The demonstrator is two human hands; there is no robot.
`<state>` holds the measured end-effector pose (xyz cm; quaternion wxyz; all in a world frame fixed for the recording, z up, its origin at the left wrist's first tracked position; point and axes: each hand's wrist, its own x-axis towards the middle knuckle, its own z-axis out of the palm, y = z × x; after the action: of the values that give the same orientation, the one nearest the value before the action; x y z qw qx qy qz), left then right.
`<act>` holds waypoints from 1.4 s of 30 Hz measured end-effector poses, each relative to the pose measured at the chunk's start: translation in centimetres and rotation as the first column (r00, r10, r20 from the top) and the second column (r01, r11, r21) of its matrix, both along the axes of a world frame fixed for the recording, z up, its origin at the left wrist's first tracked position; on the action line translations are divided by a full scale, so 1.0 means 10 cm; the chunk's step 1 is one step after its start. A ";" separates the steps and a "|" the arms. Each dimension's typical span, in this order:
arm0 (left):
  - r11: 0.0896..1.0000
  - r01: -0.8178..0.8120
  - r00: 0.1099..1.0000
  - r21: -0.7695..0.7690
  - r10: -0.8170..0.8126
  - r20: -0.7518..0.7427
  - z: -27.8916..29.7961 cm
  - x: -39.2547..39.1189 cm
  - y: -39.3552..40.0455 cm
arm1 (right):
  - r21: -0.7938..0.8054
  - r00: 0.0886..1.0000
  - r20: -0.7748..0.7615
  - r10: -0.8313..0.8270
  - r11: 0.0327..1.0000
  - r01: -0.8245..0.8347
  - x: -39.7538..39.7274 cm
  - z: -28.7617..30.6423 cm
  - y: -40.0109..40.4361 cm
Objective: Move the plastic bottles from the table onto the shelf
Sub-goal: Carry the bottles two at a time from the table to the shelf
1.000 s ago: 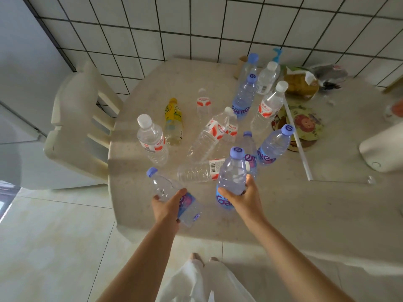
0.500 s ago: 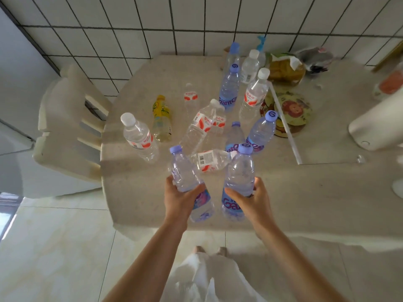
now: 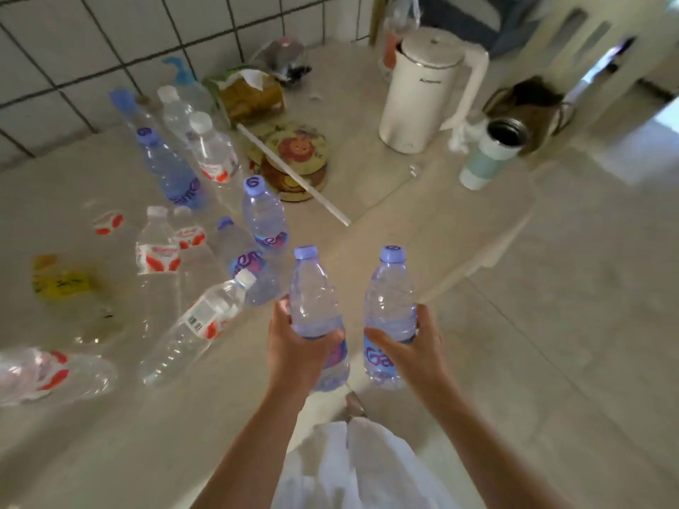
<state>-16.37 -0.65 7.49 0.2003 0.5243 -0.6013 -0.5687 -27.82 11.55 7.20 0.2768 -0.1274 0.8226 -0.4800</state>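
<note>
Carry step: left grip [image 3: 299, 347] and right grip [image 3: 411, 343] each wrapped round an upright blue-capped bottle [image 3: 316, 303], clear of the bench [image 3: 422, 222]. Shelf not visible; next move calls for finding it.

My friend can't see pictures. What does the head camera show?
Two hands, left and right, each hold a blue-capped bottle upright beside a table with many more bottles and a white kettle.
</note>
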 end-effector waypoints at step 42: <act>-0.392 0.919 -0.392 -0.054 -0.920 0.013 -0.02 1.19 5.90 | 0.111 -0.284 0.013 -0.959 -0.281 0.953 3.86 0.29 5.35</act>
<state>-4.50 58.32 7.26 -0.3420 -0.2271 -0.7764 -0.4782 10.76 65.00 10.13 -0.1752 0.6128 0.5934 -0.4916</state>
